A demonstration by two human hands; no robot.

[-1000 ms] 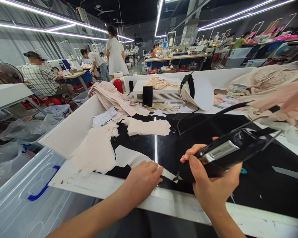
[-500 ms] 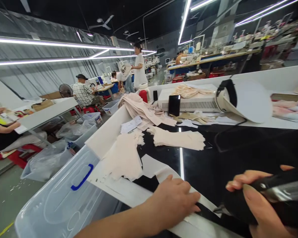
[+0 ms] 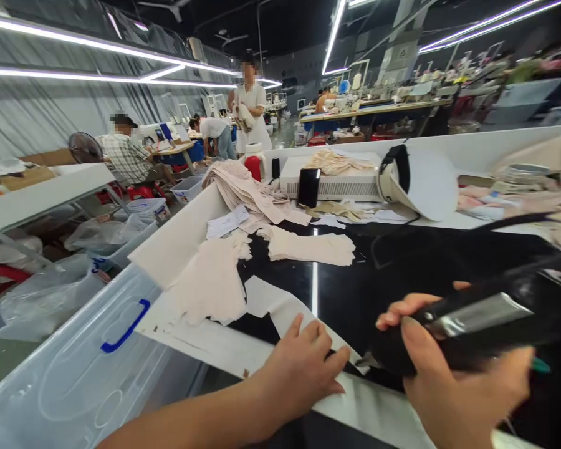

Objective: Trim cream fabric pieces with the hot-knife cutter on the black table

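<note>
My right hand point(image 3: 449, 368) is wrapped round a bulky black handheld tool point(image 3: 477, 318) with a shiny silver plate. The tool's front end points left, near a thin metal-looking tip by the strip; its exact kind is unclear. My left hand point(image 3: 303, 362) rests fingers spread on a pale strip point(image 3: 280, 312) of paper or cloth along the table's near edge. Beyond it lie a stack of cream cut fabric pieces point(image 3: 215, 280) and a second, narrower stack point(image 3: 308, 245) on the black tabletop point(image 3: 346, 287).
A clear plastic bin point(image 3: 75, 355) with a blue handle stands left of the table. At the back are folded cloth point(image 3: 257, 187), a phone point(image 3: 308, 187), a white box point(image 3: 341, 187) and a white visor point(image 3: 430, 181). A standing person point(image 3: 250, 112) and several seated people work beyond.
The view has turned right, so everything sits further left. The tool and my right hand have come more fully into view. The standing person now faces this way.
</note>
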